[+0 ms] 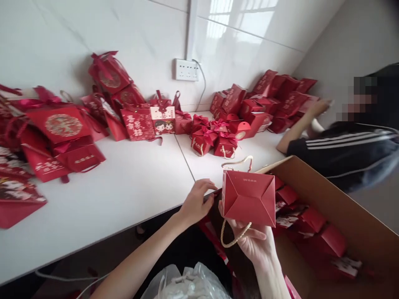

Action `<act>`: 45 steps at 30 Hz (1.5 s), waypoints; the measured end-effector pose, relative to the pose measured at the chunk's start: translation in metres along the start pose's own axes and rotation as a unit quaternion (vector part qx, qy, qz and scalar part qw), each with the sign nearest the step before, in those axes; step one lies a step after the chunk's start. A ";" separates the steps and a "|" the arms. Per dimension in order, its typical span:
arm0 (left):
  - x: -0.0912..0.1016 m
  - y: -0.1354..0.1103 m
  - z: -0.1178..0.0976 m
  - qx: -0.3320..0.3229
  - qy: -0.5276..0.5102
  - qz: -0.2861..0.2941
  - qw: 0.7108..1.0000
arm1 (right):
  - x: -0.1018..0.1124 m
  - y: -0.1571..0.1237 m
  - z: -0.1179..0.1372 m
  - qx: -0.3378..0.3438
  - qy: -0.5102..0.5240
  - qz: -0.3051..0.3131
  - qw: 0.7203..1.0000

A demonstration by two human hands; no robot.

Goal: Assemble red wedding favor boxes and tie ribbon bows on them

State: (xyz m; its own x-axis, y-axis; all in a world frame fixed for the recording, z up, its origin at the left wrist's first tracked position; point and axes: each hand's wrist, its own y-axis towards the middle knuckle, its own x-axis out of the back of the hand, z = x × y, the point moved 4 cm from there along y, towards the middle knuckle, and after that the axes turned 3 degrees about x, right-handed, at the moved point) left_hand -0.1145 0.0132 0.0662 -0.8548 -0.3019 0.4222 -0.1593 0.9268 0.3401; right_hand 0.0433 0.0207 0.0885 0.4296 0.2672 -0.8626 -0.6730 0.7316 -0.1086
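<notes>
My right hand (254, 241) grips a red paper gift box (249, 197) from below, its folded bottom turned toward me. Cream rope handles (235, 243) hang from the box, one loop below and one above. To the left, my left hand (198, 199) is over the table's front edge with thumb and fingers apart. Its fingertips come close to the corner of a large cardboard carton (336, 187); whether they touch it I cannot tell. Several red boxes (333, 238) lie inside that carton.
Along the wall, the white table (140, 182) carries groups of red gift boxes (64, 124), some with ribbons. Small hexagonal boxes (215, 139) stand mid-table. A power socket (187, 69) is on the wall. Another person (349, 145) leans in at right. A clear plastic bag (187, 282) is below me.
</notes>
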 end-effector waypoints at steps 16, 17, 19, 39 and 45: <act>-0.082 0.005 -0.022 -0.020 0.116 0.251 0.961 | 0.082 -0.138 0.110 0.172 -0.086 -0.448 0.873; -0.082 0.006 -0.032 -0.011 0.075 0.246 0.966 | 0.079 -0.129 0.102 0.146 -0.046 -0.426 0.892; -0.081 0.007 -0.055 -0.003 -0.015 0.232 0.973 | 0.072 -0.111 0.082 0.089 0.020 -0.371 0.924; -0.029 0.033 -0.063 0.100 -0.170 0.021 0.980 | 0.060 -0.115 0.045 0.060 -0.226 -0.190 0.954; -0.026 0.027 -0.074 0.061 -0.221 0.174 0.958 | 0.025 -0.117 0.071 0.326 -0.741 -0.137 0.570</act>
State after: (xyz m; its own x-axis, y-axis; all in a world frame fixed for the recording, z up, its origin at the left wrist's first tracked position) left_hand -0.0598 0.0298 0.1269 -0.9880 0.1284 0.0855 0.1390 0.9815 0.1320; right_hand 0.1755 -0.0132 0.1150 0.8268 -0.0301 0.5617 -0.2989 0.8225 0.4839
